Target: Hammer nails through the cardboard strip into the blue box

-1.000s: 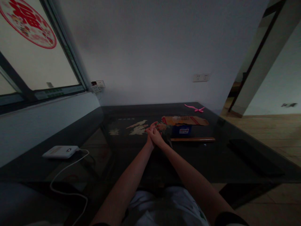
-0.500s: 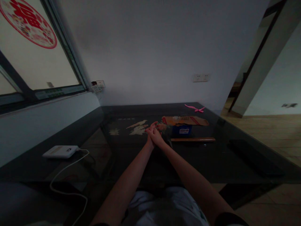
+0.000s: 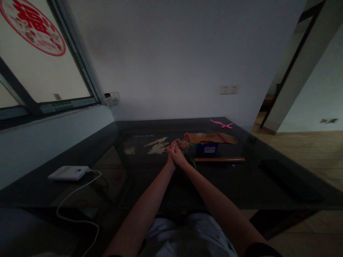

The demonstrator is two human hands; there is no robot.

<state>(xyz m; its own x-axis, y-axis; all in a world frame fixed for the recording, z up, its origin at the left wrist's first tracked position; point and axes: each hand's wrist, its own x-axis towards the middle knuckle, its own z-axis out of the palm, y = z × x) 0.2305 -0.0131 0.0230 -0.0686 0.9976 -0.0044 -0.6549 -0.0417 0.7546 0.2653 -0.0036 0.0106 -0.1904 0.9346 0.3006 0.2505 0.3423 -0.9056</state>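
My left hand [image 3: 172,157] and my right hand [image 3: 177,154] are clasped together above the dark table, the right one lying over the left. Their fingers are folded against each other, and no object shows between them. Just right of my hands lies a hammer [image 3: 219,159], its wooden handle pointing right and its dark head close to my right wrist. Behind the hammer stands a small blue box [image 3: 207,149] with a white label. A torn piece of brown cardboard [image 3: 223,138] rests on top of it, with a row of thin dark pieces, perhaps nails, on it.
On the glossy table [image 3: 150,178] a white power bank [image 3: 70,173] with a white cable lies at left. A pink ribbon [image 3: 222,124] is at the back right, and a long black object [image 3: 291,180] near the right edge. Wall sockets [image 3: 229,89] are behind.
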